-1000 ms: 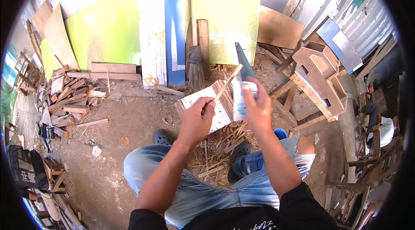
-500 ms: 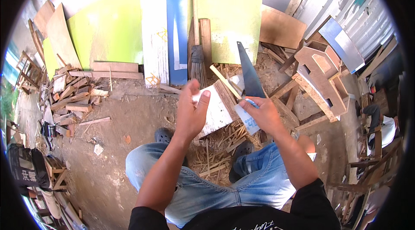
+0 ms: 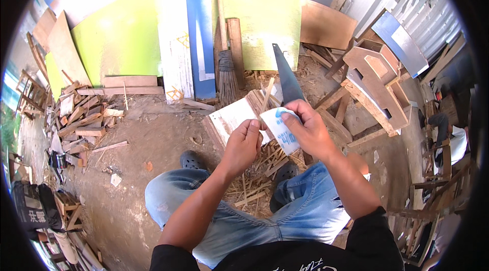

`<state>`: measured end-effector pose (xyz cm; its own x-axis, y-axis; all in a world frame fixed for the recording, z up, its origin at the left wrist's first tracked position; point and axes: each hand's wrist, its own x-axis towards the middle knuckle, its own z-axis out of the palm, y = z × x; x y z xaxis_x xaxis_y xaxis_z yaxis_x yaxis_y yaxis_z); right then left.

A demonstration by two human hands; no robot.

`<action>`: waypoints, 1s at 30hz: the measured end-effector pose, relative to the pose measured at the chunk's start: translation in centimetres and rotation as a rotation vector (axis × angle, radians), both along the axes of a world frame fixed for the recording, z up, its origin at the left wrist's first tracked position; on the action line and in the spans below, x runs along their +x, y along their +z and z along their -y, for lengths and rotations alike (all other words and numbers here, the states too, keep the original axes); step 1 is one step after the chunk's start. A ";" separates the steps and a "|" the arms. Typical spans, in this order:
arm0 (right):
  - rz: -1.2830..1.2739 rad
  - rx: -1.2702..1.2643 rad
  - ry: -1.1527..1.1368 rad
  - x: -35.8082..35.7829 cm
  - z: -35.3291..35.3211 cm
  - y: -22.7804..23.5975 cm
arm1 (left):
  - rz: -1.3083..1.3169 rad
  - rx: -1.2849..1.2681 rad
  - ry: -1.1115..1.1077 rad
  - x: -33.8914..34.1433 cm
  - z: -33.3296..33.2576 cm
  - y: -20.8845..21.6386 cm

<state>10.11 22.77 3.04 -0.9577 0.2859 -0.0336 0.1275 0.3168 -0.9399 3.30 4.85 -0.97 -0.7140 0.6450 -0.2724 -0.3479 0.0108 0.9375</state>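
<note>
- Nearest, the person is sitting with knees spread in faded blue jeans (image 3: pixel 175 197), both forearms slanting inward from the black sleeves.
- The left hand (image 3: pixel 243 144) is closing up, thumb pressing on curled fingers, knuckles facing outward; it's pinching the lower end of a pale wooden stick (image 3: pixel 267 95).
- The right hand (image 3: pixel 308 129) is gripping a white sheet with blue print (image 3: pixel 282 132), elbow bending outward, thumb lying across the face, fingers curling around its upper edge.
- And the stick, right there between the hands, is pointing away, its lower part running beside the sheet.
- Below, wood strips and shavings (image 3: pixel 249 187) are littering the ground between the dark clogs.
- Just beyond the hands, a white-topped board (image 3: pixel 229 120) is lying tilted.
- A handsaw blade (image 3: pixel 286 74) is extending past the right hand; whether they're touching, I cannot tell.
- Farther out, a broom (image 3: pixel 227 80) is standing before a yellow-green panel (image 3: pixel 270 11).
</note>
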 end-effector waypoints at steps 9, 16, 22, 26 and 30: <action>-0.269 0.567 -0.061 -0.1 0.8 -3.7 | 0.126 0.024 -0.182 1.9 0.2 0.4; -0.215 0.747 0.307 1.5 -0.3 -4.2 | 0.281 -0.096 -0.062 1.0 0.5 1.2; -0.188 0.857 0.210 2.3 1.1 -6.2 | 0.293 -0.116 -0.098 1.4 0.3 0.8; -0.171 0.906 0.268 2.5 1.4 -7.1 | 0.325 -0.139 -0.080 1.2 0.2 0.6; -0.267 0.958 0.278 2.7 1.0 -7.2 | 0.367 -0.128 -0.106 0.9 0.7 0.9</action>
<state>12.78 21.82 -4.15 -0.9370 -0.1518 0.3147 -0.2402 0.9339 -0.2648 4.19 4.20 -0.04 -0.4862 0.6539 -0.5798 -0.6498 0.1731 0.7401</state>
